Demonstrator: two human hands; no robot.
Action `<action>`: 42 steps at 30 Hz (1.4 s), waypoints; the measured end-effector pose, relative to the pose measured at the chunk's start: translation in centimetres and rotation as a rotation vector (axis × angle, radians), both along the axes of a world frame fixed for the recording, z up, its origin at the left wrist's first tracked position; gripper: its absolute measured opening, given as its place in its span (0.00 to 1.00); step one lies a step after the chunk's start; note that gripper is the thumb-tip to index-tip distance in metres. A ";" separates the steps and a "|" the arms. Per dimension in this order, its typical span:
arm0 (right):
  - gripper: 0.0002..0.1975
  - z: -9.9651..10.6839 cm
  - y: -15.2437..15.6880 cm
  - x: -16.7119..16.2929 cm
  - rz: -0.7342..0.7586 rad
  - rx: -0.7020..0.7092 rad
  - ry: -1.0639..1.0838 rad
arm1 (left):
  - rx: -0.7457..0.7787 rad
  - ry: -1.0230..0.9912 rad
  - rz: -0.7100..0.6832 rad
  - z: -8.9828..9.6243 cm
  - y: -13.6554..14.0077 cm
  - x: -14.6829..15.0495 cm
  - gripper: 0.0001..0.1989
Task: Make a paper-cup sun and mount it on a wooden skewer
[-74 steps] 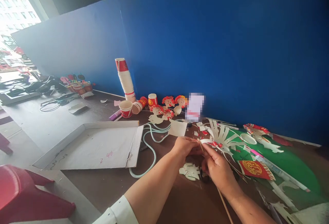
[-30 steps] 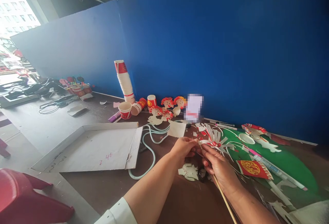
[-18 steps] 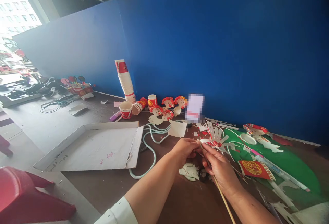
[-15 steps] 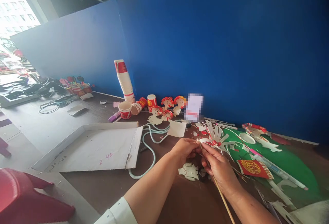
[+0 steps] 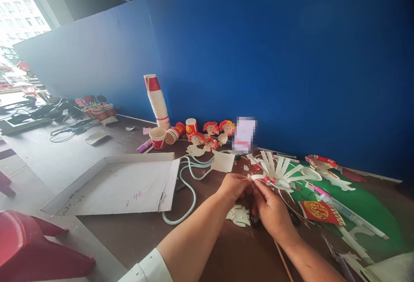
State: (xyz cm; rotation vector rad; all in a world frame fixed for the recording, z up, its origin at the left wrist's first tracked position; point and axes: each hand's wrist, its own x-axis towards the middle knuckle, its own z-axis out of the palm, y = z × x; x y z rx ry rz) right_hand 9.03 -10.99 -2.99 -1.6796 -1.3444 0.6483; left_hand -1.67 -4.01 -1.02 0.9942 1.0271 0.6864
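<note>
My left hand (image 5: 235,186) pinches the tip of a white strip on a cut paper cup (image 5: 280,183). The cup is slit into several strips that fan out, and a few near its base are curled into small red rolls. Against those fingertips, my right hand (image 5: 273,215) is closed around a thin wooden stick (image 5: 283,261), whose lower end slants toward the table's front. The stick's upper end is hidden by the fingers. Just below my hands lies a white paper cut-out (image 5: 238,215), beside a dark object partly covered by the right hand.
A shallow white box lid (image 5: 119,185) and a pale blue cable (image 5: 194,195) lie left. Stacked paper cups (image 5: 158,105) and curled paper figures (image 5: 211,129) stand before the blue partition (image 5: 274,57). At right, a red paper piece (image 5: 320,211) and pen (image 5: 354,217) rest on a green mat (image 5: 384,226).
My right hand has turned and the stick has swung steeper, with less of it showing. The cup's fanned strips have tilted, showing more of the cup's base.
</note>
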 end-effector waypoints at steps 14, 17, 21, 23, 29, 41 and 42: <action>0.29 0.2 -0.2 -0.6 0.011 -0.083 0.364 | -0.073 -0.109 0.055 -0.2 0.2 -0.1 0.11; 0.31 0.7 -0.3 -0.9 -0.007 -0.122 0.462 | -0.082 -0.118 0.063 -0.2 0.2 -0.2 0.10; 0.31 1.3 -0.5 -1.2 -0.033 -0.139 0.541 | -0.089 -0.130 0.047 -0.1 0.2 -0.3 0.12; 0.31 1.5 -0.5 -1.2 -0.036 -0.140 0.571 | -0.088 -0.141 0.042 -0.1 0.2 -0.3 0.13; 0.32 1.9 -0.6 -1.2 -0.023 -0.150 0.604 | -0.117 -0.156 0.035 0.3 0.1 -0.4 0.14; 0.30 2.5 -0.5 -0.7 0.009 -0.207 0.726 | -0.073 -0.167 -0.083 -0.2 0.4 -1.0 0.11; 0.30 2.5 -0.5 -0.7 0.010 -0.209 0.730 | -0.067 -0.169 -0.087 -0.2 0.4 -1.0 0.11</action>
